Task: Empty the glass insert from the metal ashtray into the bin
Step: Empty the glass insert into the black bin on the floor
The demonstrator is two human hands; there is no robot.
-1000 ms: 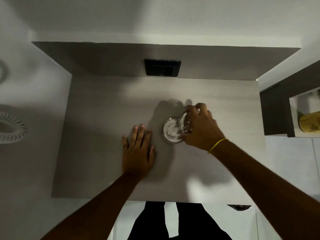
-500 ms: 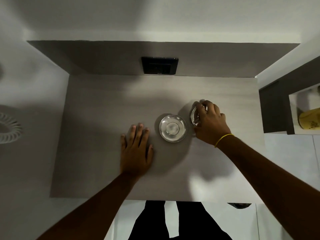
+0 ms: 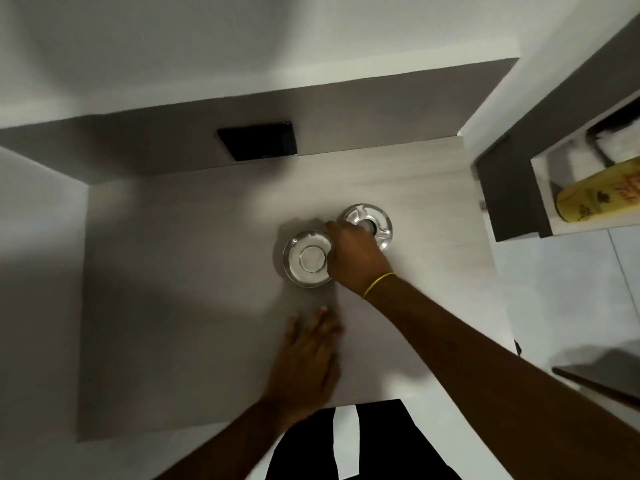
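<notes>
Two round shiny pieces lie side by side on the grey table [image 3: 173,271]. The left one is a shallow bowl [image 3: 304,259] with a pale flat disc in its centre. The right one is a notched ring-shaped ashtray piece [image 3: 372,220] with a dark hole in the middle. I cannot tell which of them is glass. My right hand [image 3: 353,254] lies over the gap between them, its fingertips at the bowl's right rim and its back covering part of the notched piece. Whether it grips anything is hidden. My left hand [image 3: 308,355] rests flat on the table near the front edge, fingers apart.
A black socket panel [image 3: 259,140] sits in the back wall. To the right, a dark shelf unit [image 3: 509,188] holds a yellow bottle [image 3: 599,195] lying on its side. A dark edge [image 3: 595,386] shows at the lower right above the pale floor.
My right hand set the notched piece down to the right of the bowl, let it go, and moved back left to the bowl's rim. The left hand slid toward the front edge.
</notes>
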